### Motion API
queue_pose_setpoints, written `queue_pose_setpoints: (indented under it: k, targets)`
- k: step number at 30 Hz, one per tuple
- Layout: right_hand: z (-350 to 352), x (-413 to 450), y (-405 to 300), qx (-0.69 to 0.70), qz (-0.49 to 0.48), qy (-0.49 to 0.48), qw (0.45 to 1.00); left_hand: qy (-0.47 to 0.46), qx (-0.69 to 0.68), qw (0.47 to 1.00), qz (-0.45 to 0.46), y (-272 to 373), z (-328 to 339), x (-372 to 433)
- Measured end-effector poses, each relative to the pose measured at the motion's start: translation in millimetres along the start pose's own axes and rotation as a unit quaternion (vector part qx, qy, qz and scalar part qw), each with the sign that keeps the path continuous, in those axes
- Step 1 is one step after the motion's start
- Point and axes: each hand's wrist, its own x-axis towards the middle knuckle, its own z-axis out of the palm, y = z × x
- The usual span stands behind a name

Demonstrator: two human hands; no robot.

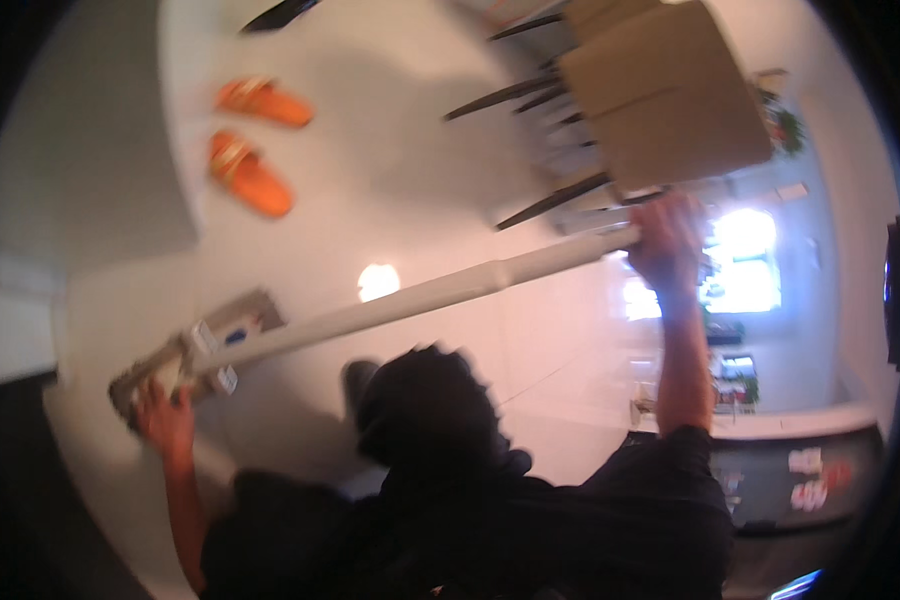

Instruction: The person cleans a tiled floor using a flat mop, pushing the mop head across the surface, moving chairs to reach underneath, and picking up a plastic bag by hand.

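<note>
A long pale pole slants across the view, joined at its lower left end to a flat mop head with grey-brown edges. My right hand is closed around the pole's upper right end. At the other end, my left hand touches the mop head near its joint; its fingers are bent over the edge, and blur hides how firmly they hold it. Small white parts and a blue spot show on the head beside the pole.
Two orange slide sandals lie on the pale floor at the upper left. A brown table with dark-legged chairs stands at the upper right. Bright windows are at the right, above a dark cabinet or appliance.
</note>
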Motion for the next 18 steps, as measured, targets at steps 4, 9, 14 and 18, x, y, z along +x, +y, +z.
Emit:
queue_pose_setpoints:
  k: [4,9,14,18]
  targets:
    - [-56,51,11,0.000,0.058,0.052,0.997,-0.091,-0.022,0.995,0.036,-35,-84,-17]
    - [-16,88,85,-0.103,0.070,0.005,0.992,0.018,-0.237,0.923,0.302,53,6,29]
    - [95,67,124,-0.162,0.139,-0.266,0.940,0.050,-0.351,0.856,0.375,94,-44,42]
    - [87,59,114,-0.165,0.097,-0.239,0.952,0.132,-0.390,0.859,0.306,76,-67,43]
